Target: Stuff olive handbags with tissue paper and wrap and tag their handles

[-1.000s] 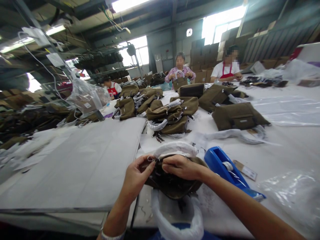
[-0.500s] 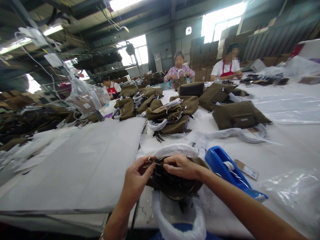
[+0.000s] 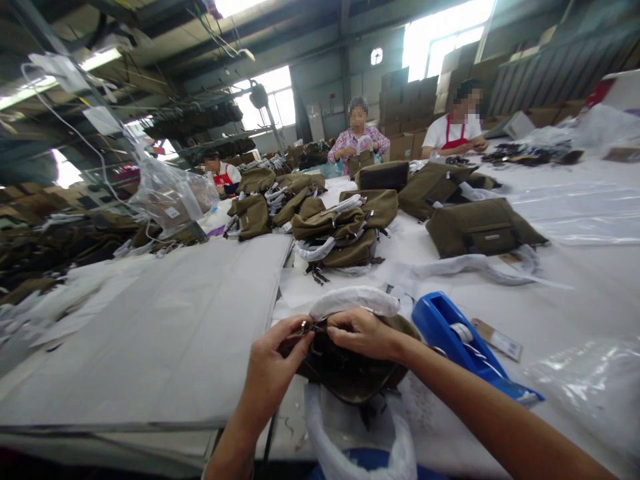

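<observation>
An olive-brown handbag [image 3: 350,393] sits on the table before me, its mouth open and its inside dark. White wrapping covers its two handles; the far handle [image 3: 355,301] arches behind my hands and the near handle [image 3: 325,427] hangs toward me. At the left end of the mouth, my left hand [image 3: 283,353] pinches a small shiny metal clasp [image 3: 305,327] between thumb and fingers. My right hand [image 3: 363,333] is closed over the opening, close to the left one. What its fingertips grip is hidden.
A blue tape dispenser [image 3: 460,340] and a cardboard tag [image 3: 497,339] lie to the right. Several olive bags [image 3: 335,233] are piled ahead, with another bag [image 3: 485,227] to the right. Large white sheets [image 3: 150,333] cover the left side. Co-workers [image 3: 357,140] are across the table.
The left fingers and the metal clasp have shifted very slightly, and the dark piece between my hands shows less. The right hand keeps its place. The view has moved a little.
</observation>
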Tool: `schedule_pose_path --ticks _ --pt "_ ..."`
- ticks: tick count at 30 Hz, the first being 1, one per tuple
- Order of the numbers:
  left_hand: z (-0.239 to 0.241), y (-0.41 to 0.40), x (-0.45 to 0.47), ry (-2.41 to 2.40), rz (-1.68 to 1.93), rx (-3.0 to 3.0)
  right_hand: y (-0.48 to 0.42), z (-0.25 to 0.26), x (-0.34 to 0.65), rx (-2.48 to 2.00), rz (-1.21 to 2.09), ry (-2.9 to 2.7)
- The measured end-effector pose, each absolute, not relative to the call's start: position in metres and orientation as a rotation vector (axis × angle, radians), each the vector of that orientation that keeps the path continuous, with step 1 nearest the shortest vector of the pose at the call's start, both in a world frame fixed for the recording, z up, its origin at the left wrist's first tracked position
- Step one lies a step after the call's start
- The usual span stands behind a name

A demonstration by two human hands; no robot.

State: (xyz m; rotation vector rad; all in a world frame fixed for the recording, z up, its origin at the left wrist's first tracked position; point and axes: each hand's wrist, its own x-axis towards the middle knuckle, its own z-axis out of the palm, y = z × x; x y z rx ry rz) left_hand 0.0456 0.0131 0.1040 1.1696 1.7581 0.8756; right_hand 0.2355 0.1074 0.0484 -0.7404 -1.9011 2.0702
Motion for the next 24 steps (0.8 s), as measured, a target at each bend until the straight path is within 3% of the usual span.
schedule_pose_path --ticks 16,24 --pt "0.099 0.018 0.052 1.864 1.001 1.032 0.101 0.053 0.235 -0.681 2.014 -1.788" --pt "0.098 0.018 0.071 1.613 0.979 1.040 0.094 0.053 0.247 -0.659 1.560 -1.975"
